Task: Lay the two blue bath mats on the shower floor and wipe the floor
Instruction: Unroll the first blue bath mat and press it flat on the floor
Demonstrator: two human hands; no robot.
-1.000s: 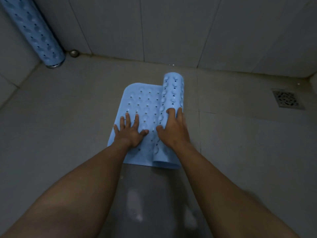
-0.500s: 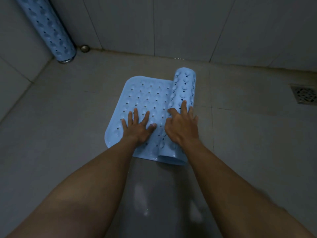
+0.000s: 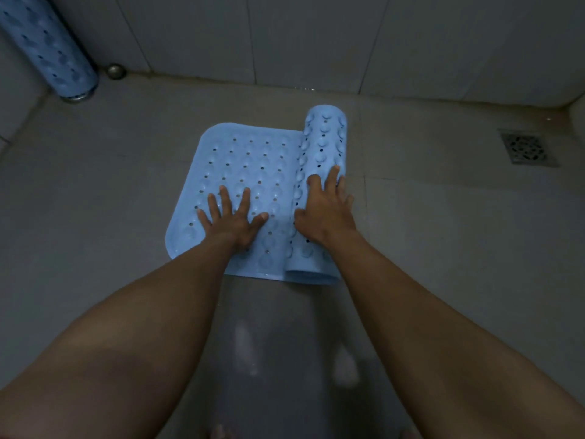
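First blue bath mat (image 3: 253, 172) sits mid shower floor (image 3: 95, 201), roughly half unrolled: left part flat on the tile, right part a roll (image 3: 323, 147). Left hand (image 3: 234, 217) open, fingers spread, palm flat on the laid section. Right hand (image 3: 326, 210) open, draped over the roll, not clenched. Second mat (image 3: 47, 49) fully rolled, propped in the far-left corner, well apart. Floor drain (image 3: 527, 148) off to the right, uncovered. My read: mat one about halfway, mat two untouched, wiping not started; no cloth visible.
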